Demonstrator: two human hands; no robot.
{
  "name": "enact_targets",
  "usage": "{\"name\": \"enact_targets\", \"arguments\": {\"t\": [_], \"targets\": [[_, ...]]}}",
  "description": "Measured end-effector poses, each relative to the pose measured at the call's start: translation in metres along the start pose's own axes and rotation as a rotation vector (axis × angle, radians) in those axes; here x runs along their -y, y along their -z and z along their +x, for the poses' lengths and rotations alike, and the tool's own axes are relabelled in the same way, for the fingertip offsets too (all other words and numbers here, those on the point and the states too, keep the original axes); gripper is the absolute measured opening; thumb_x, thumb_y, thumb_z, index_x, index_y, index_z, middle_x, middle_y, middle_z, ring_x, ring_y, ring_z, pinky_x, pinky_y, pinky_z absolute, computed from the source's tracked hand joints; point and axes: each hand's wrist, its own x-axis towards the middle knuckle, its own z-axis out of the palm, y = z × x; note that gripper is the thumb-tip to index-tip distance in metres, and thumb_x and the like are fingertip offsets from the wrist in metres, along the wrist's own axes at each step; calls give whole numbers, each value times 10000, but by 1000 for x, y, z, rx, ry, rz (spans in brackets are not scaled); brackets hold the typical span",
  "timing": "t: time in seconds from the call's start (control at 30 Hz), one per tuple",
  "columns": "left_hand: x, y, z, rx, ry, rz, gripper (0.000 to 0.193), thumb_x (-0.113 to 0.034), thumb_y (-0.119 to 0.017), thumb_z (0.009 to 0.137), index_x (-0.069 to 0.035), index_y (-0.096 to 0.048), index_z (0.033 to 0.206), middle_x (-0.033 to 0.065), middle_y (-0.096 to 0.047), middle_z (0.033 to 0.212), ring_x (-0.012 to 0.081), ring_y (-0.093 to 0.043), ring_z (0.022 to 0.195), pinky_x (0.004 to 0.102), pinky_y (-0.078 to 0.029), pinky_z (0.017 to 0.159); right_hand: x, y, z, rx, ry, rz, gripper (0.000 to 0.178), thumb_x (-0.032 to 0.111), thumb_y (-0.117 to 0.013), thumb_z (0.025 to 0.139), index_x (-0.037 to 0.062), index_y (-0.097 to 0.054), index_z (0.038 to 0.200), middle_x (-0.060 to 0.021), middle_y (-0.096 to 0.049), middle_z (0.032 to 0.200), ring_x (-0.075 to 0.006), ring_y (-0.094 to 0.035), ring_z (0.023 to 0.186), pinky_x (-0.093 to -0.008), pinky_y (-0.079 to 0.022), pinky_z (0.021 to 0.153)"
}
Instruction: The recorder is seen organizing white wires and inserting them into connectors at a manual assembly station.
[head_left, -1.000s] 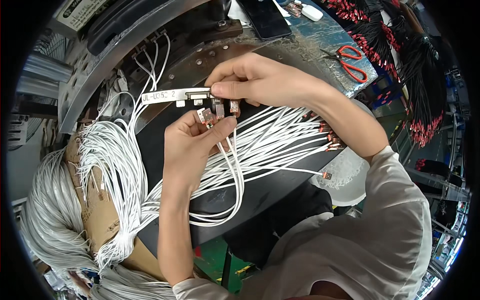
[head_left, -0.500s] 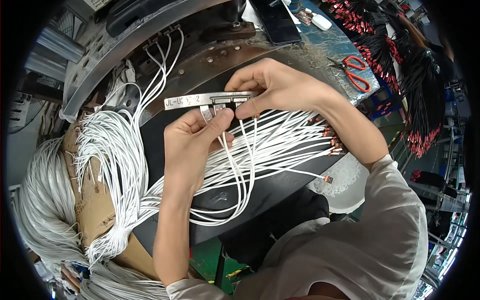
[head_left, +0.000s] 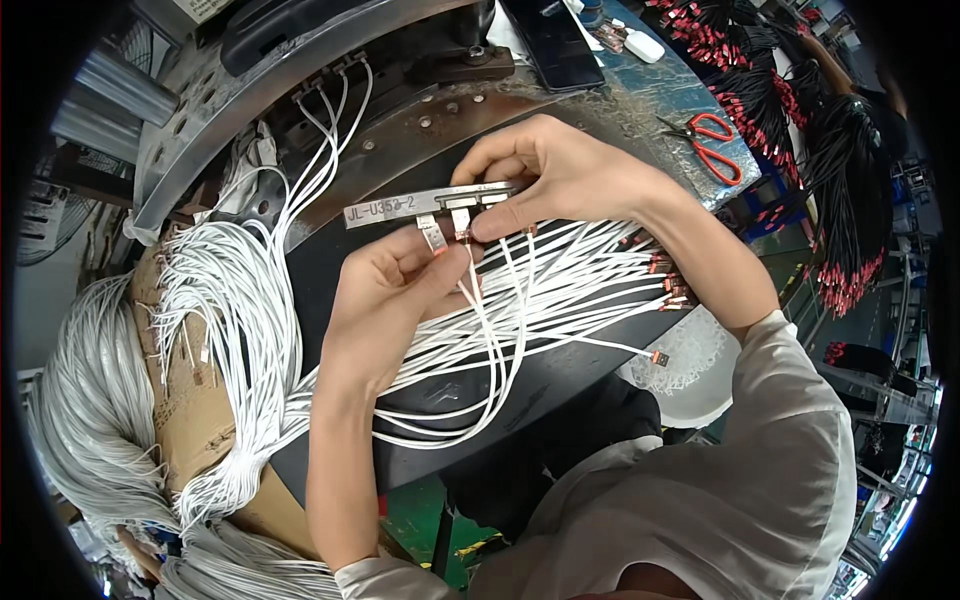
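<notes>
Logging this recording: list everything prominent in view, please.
Metal bar: one, silver, centre
Connectors: several, silver, centre
Thin cables: many, white, left to centre
Mat: one, black, centre
Scissors: one pair, red, right
Phone: one, black, top
Rounded object: one, white, top
Bundled cables: many, black and red, right
Coiled cables: many, grey, left
Cardboard: count unclear, brown, left
Machine: one, grey, upper left
Worktop: one, blue, upper right
Left hand: one, bare, centre
Right hand: one, bare, centre

Metal bar (head_left: pixel 390 208) and white cables (head_left: pixel 497 350) held up above the bench (head_left: pixel 440 402).
The silvery, slotted bar, stamped at its left end, slants up to the right, gripped by the right fingers (head_left: pixel 507 216). At its lower edge, 1 metal-shelled plug (head_left: pixel 461 220) stands nearly upright; to its left, another plug (head_left: pixel 432 234) tilts above the left fingers (head_left: pixel 440 276), cables looping below.
</notes>
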Motion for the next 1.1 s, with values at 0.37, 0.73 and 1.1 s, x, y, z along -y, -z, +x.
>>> {"name": "enact_targets", "arguments": {"t": [0.37,0.73,1.1], "targets": [[-2,-3,0,-21,9,35,281,-105,-796,932,80,-736,1134,84,-735,889,115,-693,750,267,-620,696,-3,3,4,8,-3,-34,382,100,-865,823,-68,-738,1142,-77,-764,813,-57,-596,607,-224,-462,541],[-34,9,33,-494,-992,1455,253,-95,-741,893,1,-726,1127,148,-685,1099,345,-608,1087,461,-490,921,5,57,81,-124,423,-751,259,170,-728,906,5,-768,1100,-233,-705,1213,-329,-662,1178,-408,-502,1010],[-36,39,123,-540,-904,1642,129,-63,-683,893,44,-661,962,341,-657,1099,472,-720,797,537,-608,686,-17,78,186,-582,627,-834,153,112,-627,948,10,-665,1055,-179,-696,1051,-309,-654,972,-408,-523,879]]}}
